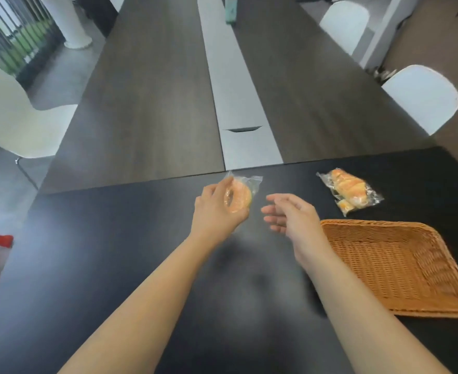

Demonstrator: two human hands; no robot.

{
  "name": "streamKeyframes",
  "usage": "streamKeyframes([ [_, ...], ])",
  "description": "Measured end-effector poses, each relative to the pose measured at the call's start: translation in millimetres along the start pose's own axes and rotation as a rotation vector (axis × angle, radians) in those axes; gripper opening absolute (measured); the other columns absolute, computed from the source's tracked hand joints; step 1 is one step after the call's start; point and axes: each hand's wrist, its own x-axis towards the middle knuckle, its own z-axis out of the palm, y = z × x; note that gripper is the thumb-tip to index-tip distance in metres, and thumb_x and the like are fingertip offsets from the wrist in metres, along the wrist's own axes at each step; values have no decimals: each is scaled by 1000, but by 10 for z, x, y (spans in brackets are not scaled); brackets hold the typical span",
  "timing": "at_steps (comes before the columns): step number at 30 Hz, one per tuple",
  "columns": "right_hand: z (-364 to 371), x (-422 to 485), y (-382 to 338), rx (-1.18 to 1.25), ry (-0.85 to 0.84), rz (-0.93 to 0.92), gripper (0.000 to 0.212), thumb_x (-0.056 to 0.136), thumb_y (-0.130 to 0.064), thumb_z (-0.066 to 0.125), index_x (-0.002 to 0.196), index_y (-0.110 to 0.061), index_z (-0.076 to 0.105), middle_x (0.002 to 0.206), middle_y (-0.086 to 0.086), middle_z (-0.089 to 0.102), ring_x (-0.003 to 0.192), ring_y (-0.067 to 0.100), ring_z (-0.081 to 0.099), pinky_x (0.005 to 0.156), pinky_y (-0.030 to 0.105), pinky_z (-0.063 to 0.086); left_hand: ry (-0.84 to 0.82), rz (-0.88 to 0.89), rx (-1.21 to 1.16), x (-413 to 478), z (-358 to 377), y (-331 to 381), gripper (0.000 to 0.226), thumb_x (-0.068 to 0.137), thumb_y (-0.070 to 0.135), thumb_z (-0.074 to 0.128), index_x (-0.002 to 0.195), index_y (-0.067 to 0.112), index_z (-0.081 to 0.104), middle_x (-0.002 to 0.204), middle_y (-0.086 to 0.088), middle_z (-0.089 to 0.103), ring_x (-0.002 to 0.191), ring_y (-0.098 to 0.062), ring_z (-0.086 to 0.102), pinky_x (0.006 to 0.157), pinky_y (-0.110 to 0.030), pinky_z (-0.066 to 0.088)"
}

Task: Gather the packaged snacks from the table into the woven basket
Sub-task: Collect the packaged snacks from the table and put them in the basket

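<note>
Left hand (217,209): pinches wrapped round bun (237,197) by slippery film; it may slip.
Right hand (290,214): loose, empty.
Basket (400,268): empty; croissant pack (350,191) waits beyond it on tabletop (114,238).

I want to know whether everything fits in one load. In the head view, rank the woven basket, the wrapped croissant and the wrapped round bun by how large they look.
1. Woven basket, by far the largest.
2. Wrapped croissant, lying on the table.
3. Wrapped round bun, in the left hand; partly covered by fingers, so its gap to the croissant is unsure.

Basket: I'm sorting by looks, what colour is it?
Orange-tan woven wicker basket, head view.
</note>
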Motion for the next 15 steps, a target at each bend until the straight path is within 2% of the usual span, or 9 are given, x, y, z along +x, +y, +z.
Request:
streamKeyframes([
  [6, -1172, 444, -142, 40, 20, 7, 23, 95, -19, 46, 98, -12, 67, 78, 3, 69, 68, 13, 61, 61, 24, 48, -86, 7, 88, 220, 1079, 842, 80, 67, 48, 62, 141, 39, 31, 139, -6, 46, 126, -31, 43, 101, -38, 34],
  [10, -1948, 884, -190, -7, -13, 38, 22, 94, -22, 47, 96, -18, 68, 79, 0, 71, 69, 12, 62, 64, 25, 50, -63, -134, 114, 468, 1849, 1222, 79, 72, 48, 62, 143, 35, 30, 141, -11, 43, 125, -38, 41, 100, -43, 36],
  [15, -2511, 1372, -159, -44, -27, 94, 22, 92, -22, 48, 89, -22, 70, 79, 1, 70, 68, 11, 62, 62, 23, 49, -36, -321, 159, 802, 2433, 1330, 75, 76, 50, 53, 143, 36, 22, 141, -12, 37, 123, -40, 38, 87, -51, 52],
])
